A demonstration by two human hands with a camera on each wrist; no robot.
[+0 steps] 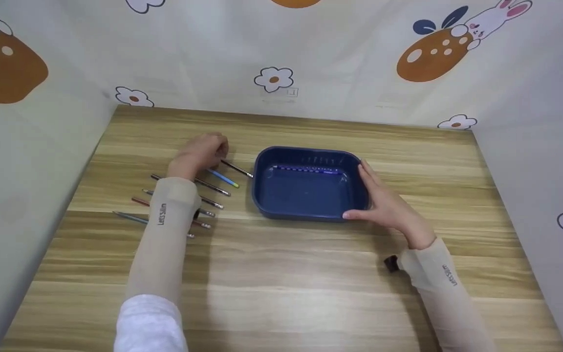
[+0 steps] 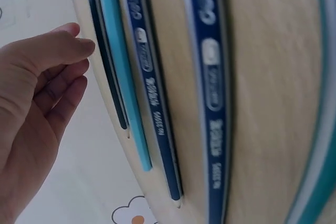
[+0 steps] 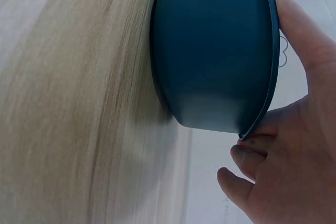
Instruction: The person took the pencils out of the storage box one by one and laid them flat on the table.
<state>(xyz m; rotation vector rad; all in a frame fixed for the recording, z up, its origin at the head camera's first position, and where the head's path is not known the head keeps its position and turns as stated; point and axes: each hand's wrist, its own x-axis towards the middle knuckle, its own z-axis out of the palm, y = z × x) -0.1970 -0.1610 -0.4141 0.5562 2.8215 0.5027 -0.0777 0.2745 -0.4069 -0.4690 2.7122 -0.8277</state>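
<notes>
A dark blue plastic container (image 1: 306, 215) stands on the table; purple patterned pencils (image 1: 306, 169) lie inside along its far wall. My right hand (image 1: 384, 205) holds its right end, thumb at the near corner and fingers at the far one; the right wrist view shows this hand (image 3: 294, 140) against the rim. My left hand (image 1: 203, 150) is over the far end of a row of pencils, nearest a black pencil (image 1: 237, 168). Seen from the left wrist, its loosely bent fingers (image 2: 68, 82) and thumb are beside a dark pencil (image 2: 107, 56), nothing visible between them. A light blue pencil (image 1: 224, 179) lies alongside.
Several more pencils, including a dark one (image 1: 215, 187) and a red one (image 1: 140, 201), lie under and around my left forearm. Patterned sheeting (image 1: 203, 63) surrounds the wooden table (image 1: 301, 278) at its back and sides.
</notes>
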